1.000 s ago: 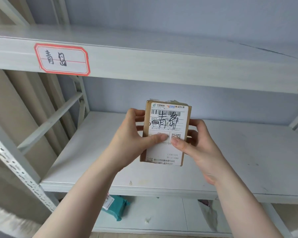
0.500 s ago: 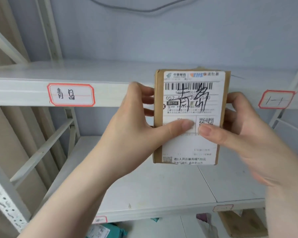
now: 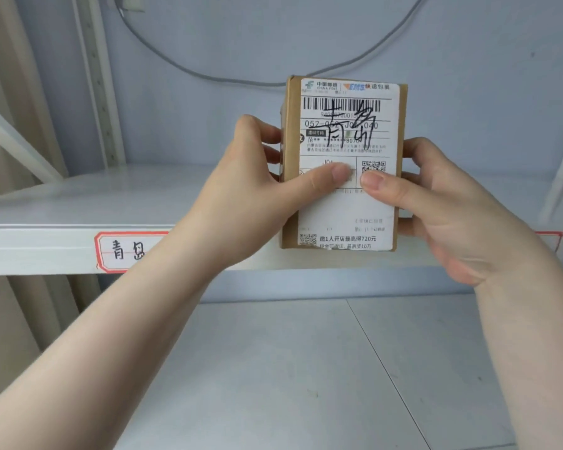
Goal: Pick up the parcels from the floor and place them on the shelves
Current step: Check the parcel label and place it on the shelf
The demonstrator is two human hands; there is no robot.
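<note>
Parcel [image 3: 343, 164] stands upright above the upper shelf's [image 3: 46, 245] front edge, clasped by left hand [image 3: 241, 196] and right hand [image 3: 452, 216], fingers closed round its sides.

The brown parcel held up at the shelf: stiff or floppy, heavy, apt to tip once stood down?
Probably stiff: the parcel keeps straight edges between the left hand and right hand. Likely light, since fingertips alone hold it. Stood upright on the shelf, it might tip.

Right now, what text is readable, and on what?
Parcel label: "CHINA POST", "EMS"
Same label, handwritten: "青岛"
Same label, bottom: "邀1人开店最高得720元"
Number under the barcode, address lines: too blurred or overwritten.
Shelf tag: "青岛"
Red-edged tag beyond right hand: hidden.
</note>
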